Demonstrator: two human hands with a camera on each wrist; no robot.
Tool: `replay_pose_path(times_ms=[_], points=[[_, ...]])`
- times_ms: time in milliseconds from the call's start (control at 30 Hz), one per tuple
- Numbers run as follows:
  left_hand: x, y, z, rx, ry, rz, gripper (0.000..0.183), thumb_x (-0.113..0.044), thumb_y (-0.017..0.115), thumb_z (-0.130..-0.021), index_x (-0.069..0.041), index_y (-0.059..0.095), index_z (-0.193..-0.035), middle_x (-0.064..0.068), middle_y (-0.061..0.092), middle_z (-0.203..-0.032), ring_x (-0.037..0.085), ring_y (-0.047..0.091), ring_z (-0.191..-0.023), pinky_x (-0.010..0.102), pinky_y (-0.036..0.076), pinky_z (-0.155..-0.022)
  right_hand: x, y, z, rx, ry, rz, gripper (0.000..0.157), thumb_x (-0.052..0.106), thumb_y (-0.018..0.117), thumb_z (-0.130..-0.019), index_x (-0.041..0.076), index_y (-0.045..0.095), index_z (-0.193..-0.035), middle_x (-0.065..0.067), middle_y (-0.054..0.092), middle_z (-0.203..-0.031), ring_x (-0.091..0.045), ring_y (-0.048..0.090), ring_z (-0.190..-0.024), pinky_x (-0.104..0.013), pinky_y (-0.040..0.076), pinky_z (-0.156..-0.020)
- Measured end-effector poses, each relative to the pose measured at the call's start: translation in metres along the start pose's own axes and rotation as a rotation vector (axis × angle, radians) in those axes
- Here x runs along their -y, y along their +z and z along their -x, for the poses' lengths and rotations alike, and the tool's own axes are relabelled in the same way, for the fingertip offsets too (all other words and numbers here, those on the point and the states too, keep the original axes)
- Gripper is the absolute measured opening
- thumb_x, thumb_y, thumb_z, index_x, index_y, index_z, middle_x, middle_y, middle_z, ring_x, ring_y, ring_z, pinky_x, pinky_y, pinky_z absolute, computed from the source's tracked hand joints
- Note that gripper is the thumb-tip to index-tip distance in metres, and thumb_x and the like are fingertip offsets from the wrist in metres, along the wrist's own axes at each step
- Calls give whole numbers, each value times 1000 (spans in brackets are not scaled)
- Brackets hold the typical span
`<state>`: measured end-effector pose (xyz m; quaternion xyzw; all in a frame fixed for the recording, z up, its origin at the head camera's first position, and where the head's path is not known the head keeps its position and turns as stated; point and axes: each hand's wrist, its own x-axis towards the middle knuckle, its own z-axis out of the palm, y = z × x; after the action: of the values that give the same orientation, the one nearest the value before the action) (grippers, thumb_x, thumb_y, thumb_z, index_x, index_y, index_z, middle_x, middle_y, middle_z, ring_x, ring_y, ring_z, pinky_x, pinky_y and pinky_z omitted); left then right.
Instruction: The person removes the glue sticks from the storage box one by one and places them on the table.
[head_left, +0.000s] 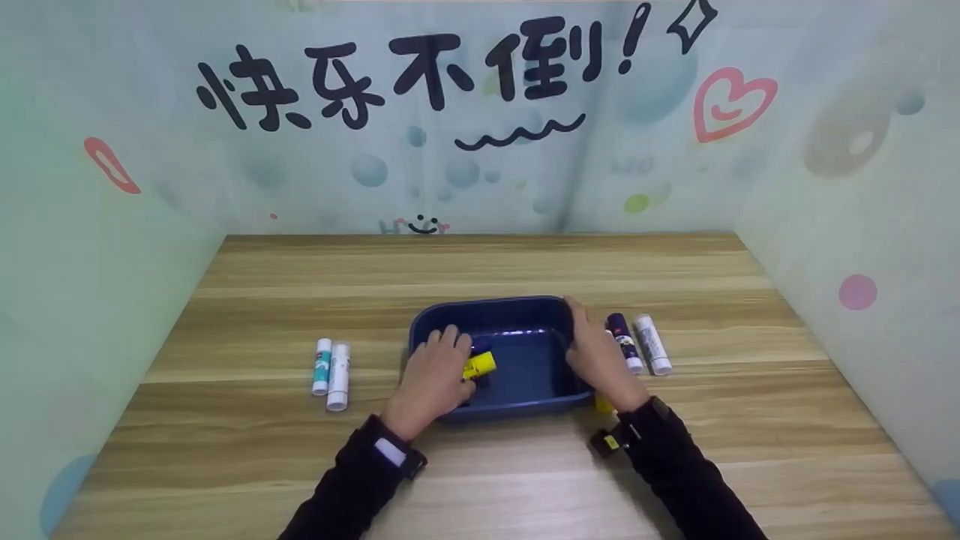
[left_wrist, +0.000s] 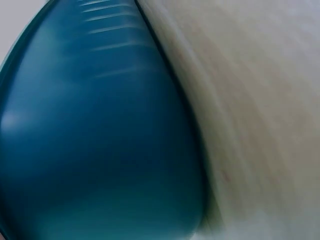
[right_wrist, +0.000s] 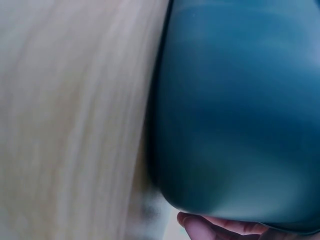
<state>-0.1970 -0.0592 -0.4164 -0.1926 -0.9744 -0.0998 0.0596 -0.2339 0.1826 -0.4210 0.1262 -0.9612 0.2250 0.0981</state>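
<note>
A dark blue plastic basin (head_left: 525, 409) sits on the wooden table in the head view. My left hand (head_left: 431, 379) reaches over its left side, with a yellow glue stick (head_left: 480, 365) between fingers and thumb. Beside that lies a dark glue stick (head_left: 480, 346), partly hidden by the fingers. My right hand (head_left: 600, 356) grips the basin's right end. In the right wrist view, fingers (right_wrist: 220, 227) of this hand curl beneath the basin's outer wall (right_wrist: 235, 120). The left wrist view is filled mostly by the outer wall (left_wrist: 100, 130); the left hand is hidden there.
Left of the basin lie a teal-and-white glue stick (head_left: 322, 367) and a white one (head_left: 339, 377). To the right are a dark purple glue stick (head_left: 624, 343) and another white one (head_left: 652, 345). Something yellow (head_left: 604, 403) shows under the right wrist. Printed cloth walls surround the table.
</note>
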Motion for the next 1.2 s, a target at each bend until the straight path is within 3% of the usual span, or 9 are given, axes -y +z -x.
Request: replay_pose_path(times_ms=[200, 333, 500, 700, 867, 967, 1200], points=[[1, 2, 3, -111, 18, 125, 40, -15, 64, -81, -7, 48, -116, 10, 62, -94, 24, 57, -82, 37, 50, -71, 0, 1, 1, -25, -9, 15, 73, -8, 54, -71, -1, 32, -141, -28, 53, -121, -38, 55, -79, -47, 47, -62], [0, 2, 3, -134, 15, 155, 54, -15, 62, -82, -15, 44, -132, 10, 61, -96, 23, 59, -81, 37, 51, -68, 0, 1, 0, -7, 13, 8, 75, -8, 55, -72, 0, 31, -142, -29, 52, -123, -38, 56, -81, -47, 48, -64], [1, 0, 2, -141, 8, 209, 54, -17, 61, -81, -21, 44, -132, 9, 60, -90, 19, 56, -71, 33, 49, -59, 0, 0, 0, -2, 14, 4, 76, -9, 56, -72, 0, 30, -142, -29, 53, -120, -35, 55, -75, -44, 48, -61], [8, -11, -1, -117, -58, 490, 49, -17, 62, -80, -20, 43, -125, 7, 57, -90, 17, 56, -68, 24, 47, -51, 0, 0, -1, 7, 21, 11, 76, -8, 57, -72, 1, 30, -143, -24, 58, -92, -27, 49, -58, -36, 41, -49], [19, -27, -2, -100, -162, 661, 53, -17, 62, -82, -19, 39, -130, 9, 57, -91, 18, 58, -70, 24, 50, -53, 1, 0, -2, 25, 39, 8, 78, -9, 57, -72, 2, 29, -143, -27, 57, -109, -29, 52, -63, -38, 44, -53], [26, -38, -1, -86, -221, 694, 55, -17, 60, -83, -21, 37, -132, 11, 58, -91, 20, 60, -70, 26, 52, -53, 1, 0, -2, 26, 41, 6, 78, -9, 57, -72, 2, 29, -143, -26, 56, -112, -29, 52, -64, -38, 44, -53], [50, -59, 4, -40, -289, 633, 55, -16, 59, -85, -19, 34, -133, 15, 58, -96, 22, 58, -73, 25, 49, -57, 1, -1, 0, 9, 17, -12, 77, -11, 53, -70, -1, 30, -142, -19, 56, -76, -24, 46, -52, -33, 38, -46]])
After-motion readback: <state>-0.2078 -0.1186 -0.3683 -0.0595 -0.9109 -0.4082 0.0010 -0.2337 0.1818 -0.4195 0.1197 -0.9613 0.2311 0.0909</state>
